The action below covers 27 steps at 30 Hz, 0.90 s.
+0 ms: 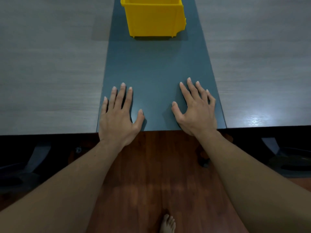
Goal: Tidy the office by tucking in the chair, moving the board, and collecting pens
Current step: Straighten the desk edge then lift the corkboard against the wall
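Note:
A dark grey strip [156,64] runs down the middle of the light wood-grain table [50,73] toward me. My left hand [117,118] lies flat on its near left edge, fingers spread, holding nothing. My right hand [196,111] rests palm down on its near right part, fingers apart, also holding nothing. A yellow plastic bin [154,17] stands on the strip at the far end; its inside is hidden. No pens, chair or board show.
The table's front edge [50,132] crosses the view just below my hands. Beneath it lie a reddish wooden floor [156,174], dark table legs [271,145] at both sides, and a bare foot [167,224] at the bottom.

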### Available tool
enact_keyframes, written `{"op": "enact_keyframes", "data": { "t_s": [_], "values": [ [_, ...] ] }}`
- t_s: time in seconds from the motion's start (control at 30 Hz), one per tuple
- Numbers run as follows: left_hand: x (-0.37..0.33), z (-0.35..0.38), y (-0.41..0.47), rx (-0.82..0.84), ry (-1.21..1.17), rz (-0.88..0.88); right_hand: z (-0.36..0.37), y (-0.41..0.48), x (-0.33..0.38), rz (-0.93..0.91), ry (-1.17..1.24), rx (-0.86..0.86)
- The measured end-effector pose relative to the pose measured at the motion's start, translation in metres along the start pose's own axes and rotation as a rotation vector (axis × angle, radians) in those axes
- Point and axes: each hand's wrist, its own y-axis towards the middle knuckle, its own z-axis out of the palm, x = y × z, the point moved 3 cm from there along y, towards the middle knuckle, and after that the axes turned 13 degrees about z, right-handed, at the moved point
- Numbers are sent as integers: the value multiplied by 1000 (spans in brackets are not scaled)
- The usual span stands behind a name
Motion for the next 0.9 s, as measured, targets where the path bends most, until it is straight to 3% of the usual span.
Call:
{"op": "enact_keyframes", "data": {
  "t_s": [0.9],
  "values": [
    [3, 1, 15, 209, -33, -75, 0, 17, -1, 15, -69, 171]
  ]
}}
